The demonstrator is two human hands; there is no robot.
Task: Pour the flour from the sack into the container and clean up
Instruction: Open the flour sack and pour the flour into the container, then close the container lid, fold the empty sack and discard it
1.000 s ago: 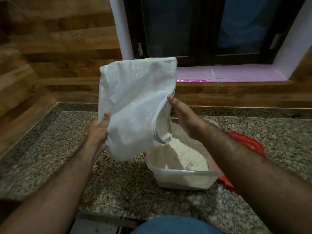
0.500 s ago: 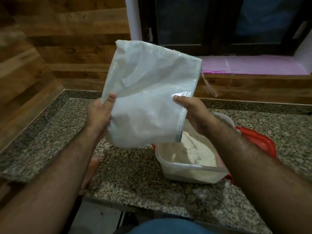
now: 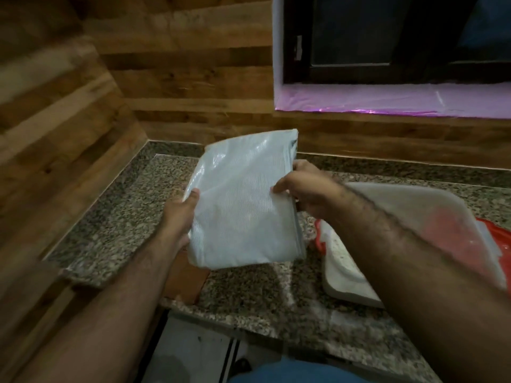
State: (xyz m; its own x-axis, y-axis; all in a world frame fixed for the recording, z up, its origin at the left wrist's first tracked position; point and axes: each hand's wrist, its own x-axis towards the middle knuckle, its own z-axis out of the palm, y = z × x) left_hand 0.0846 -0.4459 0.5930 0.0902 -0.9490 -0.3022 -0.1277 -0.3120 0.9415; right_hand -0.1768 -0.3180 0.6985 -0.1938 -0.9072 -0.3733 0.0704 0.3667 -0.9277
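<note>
The white woven sack [image 3: 243, 200] looks flat and limp, held just above the granite counter [image 3: 116, 217]. My left hand [image 3: 179, 217] grips its left edge. My right hand [image 3: 307, 186] grips its right edge. To the right stands the clear plastic container [image 3: 431, 214] with white flour [image 3: 345, 261] inside. My right forearm crosses over it and hides much of it. The whole frame is blurred by motion.
A red lid [image 3: 497, 236] lies under or behind the container at the far right. Wooden walls close the counter's left and back sides. A dark window with a pink-lined sill [image 3: 387, 100] is behind. Some flour dust lies on the counter near its front edge [image 3: 318, 313].
The sack has come down and to the left, away from the container's mouth, and gone from tilted pouring to flat. Both hands kept their hold. The view swung left and down.
</note>
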